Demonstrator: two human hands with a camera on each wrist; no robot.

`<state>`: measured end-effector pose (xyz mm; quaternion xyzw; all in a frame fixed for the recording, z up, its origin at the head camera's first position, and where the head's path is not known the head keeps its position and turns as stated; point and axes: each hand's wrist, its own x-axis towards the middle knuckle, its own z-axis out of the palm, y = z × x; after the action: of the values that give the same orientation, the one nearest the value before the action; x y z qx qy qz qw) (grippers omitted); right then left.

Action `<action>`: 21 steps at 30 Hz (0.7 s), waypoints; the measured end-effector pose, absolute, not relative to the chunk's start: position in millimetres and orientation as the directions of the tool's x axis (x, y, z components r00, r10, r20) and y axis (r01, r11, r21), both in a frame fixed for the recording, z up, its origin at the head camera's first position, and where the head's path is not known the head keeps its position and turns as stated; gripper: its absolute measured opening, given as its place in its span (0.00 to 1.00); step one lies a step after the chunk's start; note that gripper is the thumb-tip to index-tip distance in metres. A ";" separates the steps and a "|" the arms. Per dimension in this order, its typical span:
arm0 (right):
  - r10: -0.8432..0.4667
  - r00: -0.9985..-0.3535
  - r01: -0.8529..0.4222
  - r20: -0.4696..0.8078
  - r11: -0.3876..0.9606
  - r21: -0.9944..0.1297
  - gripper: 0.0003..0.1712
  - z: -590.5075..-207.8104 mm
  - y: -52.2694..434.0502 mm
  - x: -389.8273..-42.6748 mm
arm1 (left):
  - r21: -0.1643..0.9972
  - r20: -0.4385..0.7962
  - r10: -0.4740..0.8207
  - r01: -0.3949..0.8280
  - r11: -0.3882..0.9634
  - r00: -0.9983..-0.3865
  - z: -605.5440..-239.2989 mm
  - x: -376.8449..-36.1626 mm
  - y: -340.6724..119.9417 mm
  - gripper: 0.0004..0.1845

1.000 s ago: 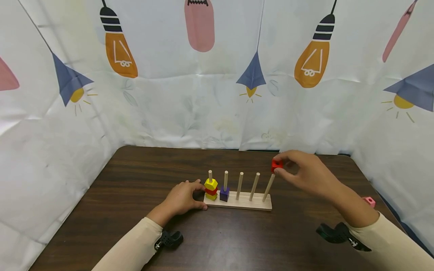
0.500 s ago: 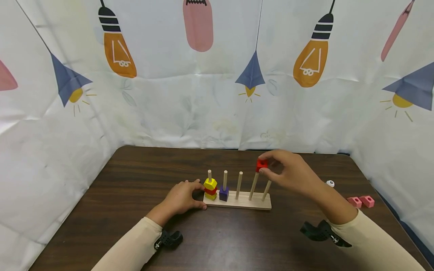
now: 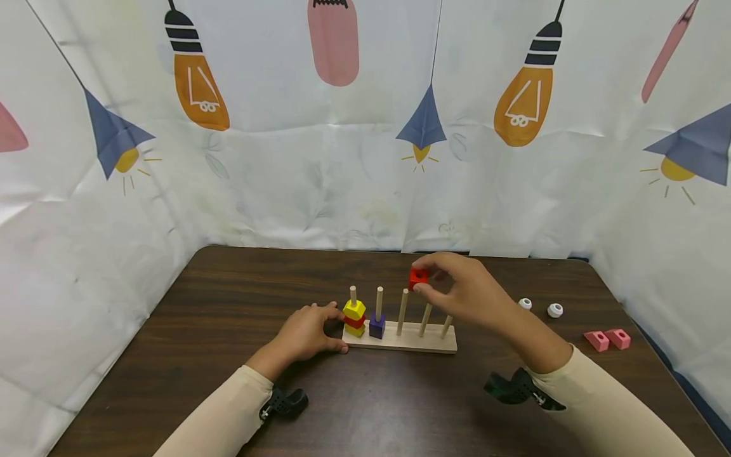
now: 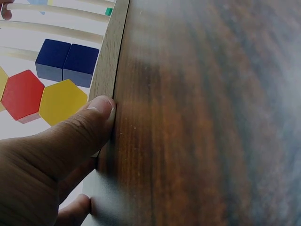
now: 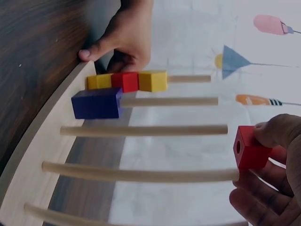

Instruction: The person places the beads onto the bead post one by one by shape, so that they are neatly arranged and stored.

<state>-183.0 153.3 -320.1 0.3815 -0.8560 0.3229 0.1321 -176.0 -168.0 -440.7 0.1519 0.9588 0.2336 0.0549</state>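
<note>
My left hand grips the left end of the wooden peg stand, its thumb on the front edge. Yellow, red and yellow hexagonal blocks are stacked on the first peg beside it. Dark purple blocks sit low on the second peg; the left wrist view shows two of them. My right hand pinches a red square block with a hole through it. The block hangs just right of the bare third peg's tip, apart from it.
Two white beads lie on the dark wooden table to the right, one partly behind the right forearm. Two pink blocks lie farther right. The fourth and fifth pegs are bare. A patterned cloth hangs behind the table.
My right hand has carried the red block left, from above the fifth peg past the fourth to near the third. The beads and pink blocks have come into view. My left hand stays put.
</note>
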 end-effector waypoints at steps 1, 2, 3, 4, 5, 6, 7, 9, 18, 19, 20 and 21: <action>-0.569 -0.670 -0.742 0.477 0.494 -0.454 0.19 -320.1 151.4 -182.9 | 0.466 -0.033 0.317 0.266 0.844 -0.948 -440.7 -176.0 -167.9 0.29; -0.569 -0.668 -0.744 0.481 0.487 -0.457 0.19 -320.1 149.5 -182.8 | 0.466 -0.033 0.317 0.266 0.844 -0.948 -440.9 -176.1 -167.9 0.29; -0.568 -0.666 -0.745 0.483 0.483 -0.460 0.20 -320.1 147.5 -182.5 | 0.466 -0.031 0.319 0.268 0.843 -0.947 -440.8 -176.0 -168.0 0.29; -0.567 -0.668 -0.743 0.481 0.480 -0.466 0.19 -320.2 145.6 -182.2 | 0.466 -0.028 0.320 0.271 0.842 -0.947 -440.9 -175.9 -168.1 0.29; -0.566 -0.670 -0.741 0.480 0.478 -0.472 0.19 -320.1 143.6 -181.8 | 0.465 -0.026 0.321 0.273 0.842 -0.947 -441.2 -176.0 -168.2 0.29; -0.566 -0.673 -0.738 0.476 0.475 -0.479 0.19 -320.2 141.4 -181.5 | 0.466 -0.023 0.323 0.275 0.841 -0.946 -441.2 -176.1 -168.3 0.29; -0.566 -0.676 -0.736 0.472 0.476 -0.482 0.19 -320.1 139.1 -181.1 | 0.464 -0.019 0.324 0.279 0.841 -0.946 -441.5 -176.2 -168.6 0.30; -0.567 -0.681 -0.730 0.464 0.481 -0.485 0.19 -320.0 134.6 -180.7 | 0.463 -0.014 0.327 0.284 0.840 -0.945 -441.6 -176.4 -169.0 0.30; -0.543 -0.718 -0.694 0.436 0.508 -0.509 0.19 -322.2 116.4 -178.3 | 0.466 -0.004 0.342 0.301 0.832 -0.940 -442.8 -176.8 -170.3 0.29; -0.541 -0.722 -0.690 0.432 0.507 -0.517 0.19 -322.5 114.7 -177.9 | 0.467 -0.003 0.342 0.301 0.832 -0.940 -442.8 -176.8 -170.3 0.29; -0.538 -0.727 -0.684 0.427 0.508 -0.523 0.19 -322.9 113.1 -177.5 | 0.468 -0.005 0.341 0.299 0.832 -0.940 -442.6 -176.9 -170.3 0.29; -0.535 -0.731 -0.679 0.423 0.509 -0.529 0.19 -323.5 111.6 -177.4 | 0.469 -0.007 0.340 0.297 0.832 -0.940 -442.5 -177.0 -170.2 0.29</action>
<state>-177.4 111.6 -323.5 0.3518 -0.8625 0.3490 0.1030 -177.0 -170.2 -442.5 0.1667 0.9559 0.2374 0.0451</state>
